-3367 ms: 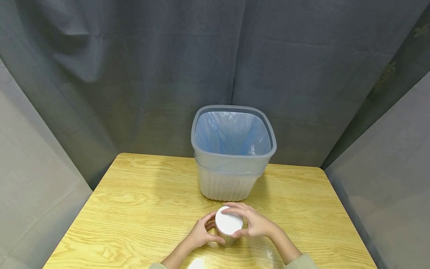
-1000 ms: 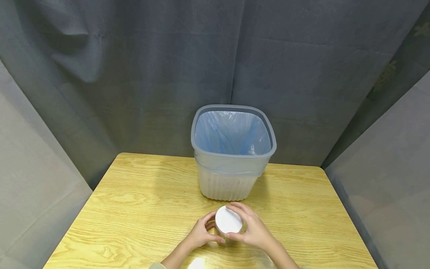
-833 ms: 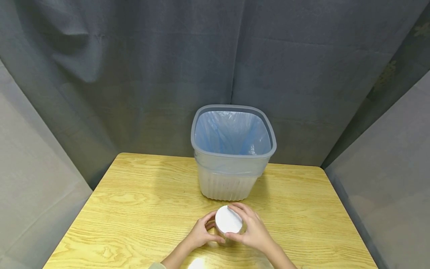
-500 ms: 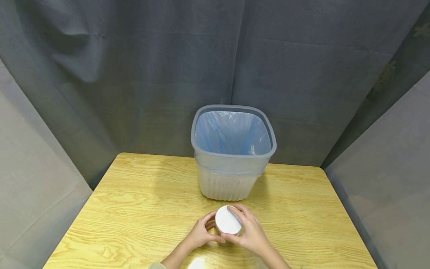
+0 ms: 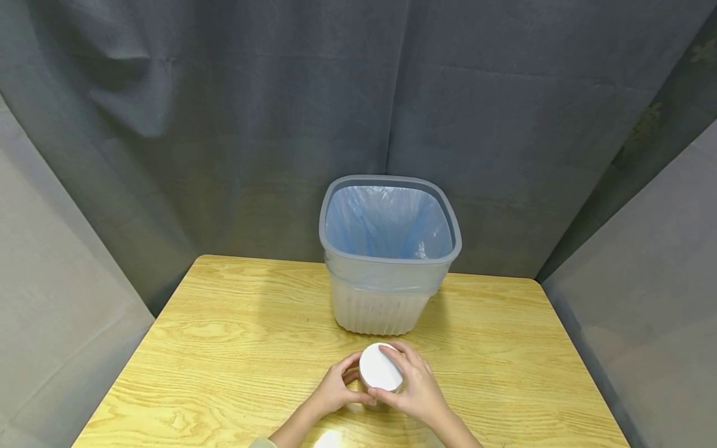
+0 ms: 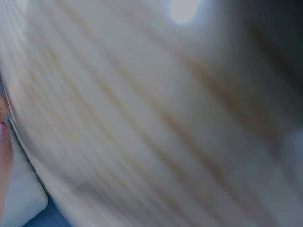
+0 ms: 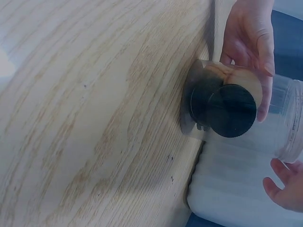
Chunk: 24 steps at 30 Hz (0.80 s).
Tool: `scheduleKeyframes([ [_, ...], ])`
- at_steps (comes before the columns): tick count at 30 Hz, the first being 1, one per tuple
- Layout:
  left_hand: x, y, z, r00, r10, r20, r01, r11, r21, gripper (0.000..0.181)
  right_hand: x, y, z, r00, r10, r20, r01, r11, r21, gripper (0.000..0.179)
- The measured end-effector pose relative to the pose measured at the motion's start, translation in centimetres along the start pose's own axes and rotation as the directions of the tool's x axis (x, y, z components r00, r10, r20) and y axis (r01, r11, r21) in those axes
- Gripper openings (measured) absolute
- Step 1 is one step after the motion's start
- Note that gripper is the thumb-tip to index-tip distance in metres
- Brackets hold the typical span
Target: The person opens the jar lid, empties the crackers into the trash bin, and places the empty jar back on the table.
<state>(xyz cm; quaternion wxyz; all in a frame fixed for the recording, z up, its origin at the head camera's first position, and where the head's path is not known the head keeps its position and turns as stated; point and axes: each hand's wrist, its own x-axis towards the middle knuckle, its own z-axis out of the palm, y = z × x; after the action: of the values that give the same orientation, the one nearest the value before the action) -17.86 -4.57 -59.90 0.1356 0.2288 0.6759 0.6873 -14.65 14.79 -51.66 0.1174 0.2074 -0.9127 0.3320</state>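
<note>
A clear jar (image 7: 267, 135) with a white lid (image 5: 381, 367) stands on the wooden table, close in front of the bin. My left hand (image 5: 336, 391) holds its side, thumb at the near wall and fingers curved round behind. On the lid's rim is my right hand (image 5: 417, 386), gripping it with the thumb in front and the fingertips at the far edge. Through the jar's wall the right wrist view shows dark round discs (image 7: 232, 111) with ridged edges, low in the jar, and a tan patch beside them. A finger (image 6: 5, 163) edges into the left wrist view.
Behind the jar stands a translucent bin (image 5: 381, 305) with a grey rim and a blue liner. The table (image 5: 235, 348) has rounded far corners. A dark grey curtain (image 5: 269, 124) hangs behind it, with pale panels (image 5: 644, 298) at both sides.
My right hand has turned on the lid: its thumb has slid left along the near rim, its fingertips slightly right, the forearm left. The left hand and jar have stayed put.
</note>
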Motion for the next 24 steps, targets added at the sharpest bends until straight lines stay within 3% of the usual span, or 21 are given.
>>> scheduleKeyframes([
  [14,0.03,-0.40,-0.12,0.999,0.029,0.019,-0.029,0.999,0.026,0.083,0.17,0.17,-0.11,1.000,0.007,0.009,-0.007,1.000,0.022,0.074],
  [24,0.00,-0.39,-0.11,1.000,-0.009,0.014,0.009,1.000,-0.002,0.082,0.61,0.54,-0.83,0.996,-0.033,0.086,0.026,0.996,0.087,0.072],
])
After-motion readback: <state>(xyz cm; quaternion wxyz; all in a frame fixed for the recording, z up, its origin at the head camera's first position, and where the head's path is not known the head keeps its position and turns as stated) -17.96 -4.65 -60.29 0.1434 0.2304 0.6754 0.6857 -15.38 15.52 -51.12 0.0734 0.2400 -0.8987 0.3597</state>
